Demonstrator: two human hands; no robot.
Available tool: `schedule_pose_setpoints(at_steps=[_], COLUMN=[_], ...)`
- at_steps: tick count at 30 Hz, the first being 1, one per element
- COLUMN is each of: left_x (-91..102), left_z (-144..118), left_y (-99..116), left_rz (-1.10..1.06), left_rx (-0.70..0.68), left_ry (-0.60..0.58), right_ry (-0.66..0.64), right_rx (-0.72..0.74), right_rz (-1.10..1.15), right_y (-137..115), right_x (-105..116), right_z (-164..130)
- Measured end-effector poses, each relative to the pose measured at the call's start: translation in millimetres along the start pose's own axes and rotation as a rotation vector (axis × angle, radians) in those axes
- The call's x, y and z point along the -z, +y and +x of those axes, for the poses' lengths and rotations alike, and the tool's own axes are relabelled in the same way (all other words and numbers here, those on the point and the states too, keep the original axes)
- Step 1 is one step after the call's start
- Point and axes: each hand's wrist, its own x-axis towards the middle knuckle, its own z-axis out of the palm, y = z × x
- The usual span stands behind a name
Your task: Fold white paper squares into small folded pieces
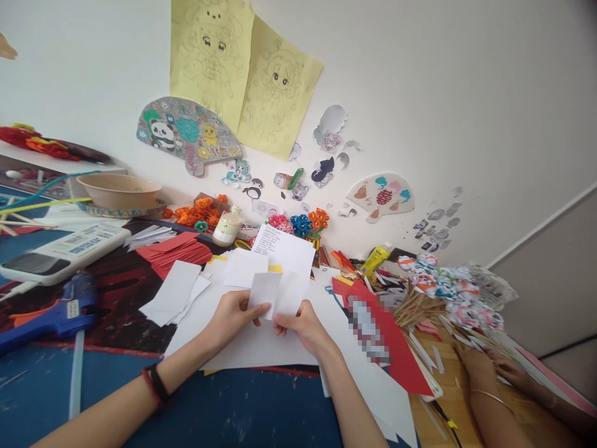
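Note:
Over a large white sheet (233,351), my left hand (236,314) pinches a small white paper card (263,292) between thumb and fingers. My right hand (298,323) grips a second white paper piece (290,292) beside it, and the two pieces meet or overlap at their lower edges. Both are held upright, facing me. Just behind them lie a blank white card (245,269) and a sheet with handwriting (284,246). Loose white paper rectangles (175,289) lie left of my hands, with a stack of red paper (180,252) behind them.
At left are a blue glue gun (60,314) and a white device (65,252) with a cable. A small bottle (227,227) stands at the back by craft flowers (301,225). On the right lie a red sheet (401,348), sticks (415,302) and another person's hands (480,367).

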Motion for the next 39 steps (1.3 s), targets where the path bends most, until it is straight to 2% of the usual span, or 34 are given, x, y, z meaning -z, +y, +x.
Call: schedule_pose_setpoints(at_steps=[4, 9, 13, 21, 26, 28, 30, 35, 39], left_x=[1.9, 5.1, 6.0, 2.8, 6.0, 6.6, 6.2, 3.2, -0.7], left_z=[1.7, 3.6, 3.6, 3.1, 4.1, 4.5, 4.4, 1.2, -1.0], left_y=[3.9, 5.6, 3.2, -4.6, -3.5, -2.1, -0.2, 6.2, 6.6], left_rz=[0.074, -0.010, 0.007, 0.080, 0.030, 0.044, 0.069, 0.065, 0.117], left_rx=[0.023, 0.061, 0.110, 0.088, 0.103, 0.103, 0.091, 0.085, 0.041], left_ry=[-0.036, -0.107, -0.137, -0.052, 0.018, 0.035, 0.015, -0.121, -0.080], right_ry=[0.024, 0.021, 0.001, 0.025, 0.153, 0.167, 0.142, 0.006, -0.045], right_rx=[-0.001, 0.002, 0.016, 0.019, 0.019, 0.024, 0.024, -0.018, -0.008], right_rz=[-0.005, -0.011, -0.008, 0.018, 0.029, 0.027, 0.022, -0.057, -0.093], right_y=[1.3, 3.3, 3.1, 7.3, 6.8, 4.4, 1.1, -8.1, -13.0], right_x=[1.4, 3.4, 4.8, 5.1, 12.1, 13.5, 12.1, 2.5, -1.5], right_z=[-0.2, 1.5, 1.1, 1.8, 2.8, 2.2, 0.8, -4.0, -7.8])
